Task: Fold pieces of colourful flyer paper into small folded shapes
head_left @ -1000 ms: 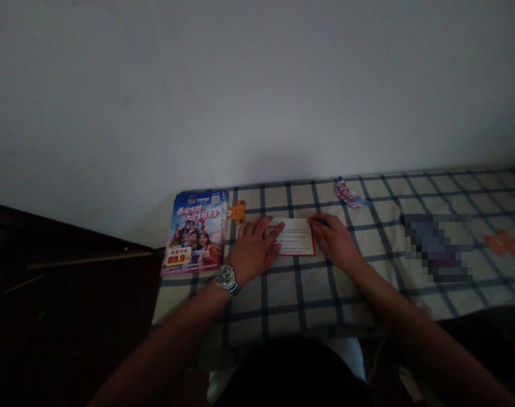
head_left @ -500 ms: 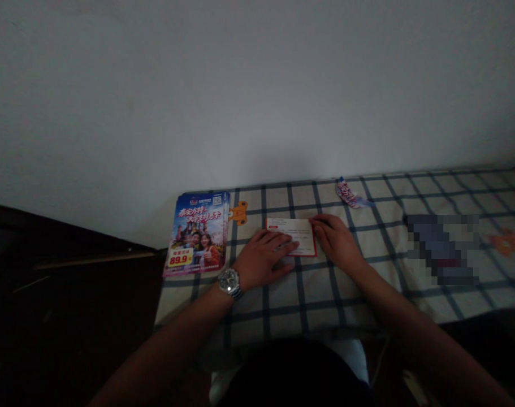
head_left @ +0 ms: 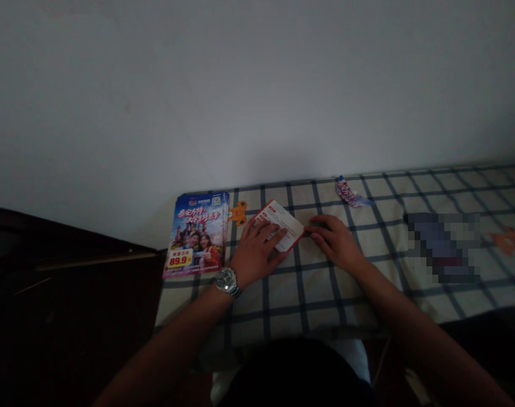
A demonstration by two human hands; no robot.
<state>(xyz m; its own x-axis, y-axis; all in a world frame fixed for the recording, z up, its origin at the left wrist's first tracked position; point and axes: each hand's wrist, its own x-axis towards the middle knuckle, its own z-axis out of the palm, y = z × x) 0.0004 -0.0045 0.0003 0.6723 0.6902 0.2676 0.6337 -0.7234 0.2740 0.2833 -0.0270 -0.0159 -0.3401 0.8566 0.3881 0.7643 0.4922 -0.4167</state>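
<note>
The left hand [head_left: 257, 251] lies, fingers spread, on the white, red-edged printed paper [head_left: 284, 217], askew on the cream-and-blue checked cloth [head_left: 282, 288]. The right hand [head_left: 336, 240] touches its right corner; whether pinching, I cannot tell.

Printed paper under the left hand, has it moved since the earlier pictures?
Yes, the printed paper has turned clockwise against the checked cloth, one corner now nearer the wall.

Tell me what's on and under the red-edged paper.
The left hand rests on the red-edged paper, its fingers hiding some print. Checked cloth shows around it; whatever lies directly beneath is covered.
</note>
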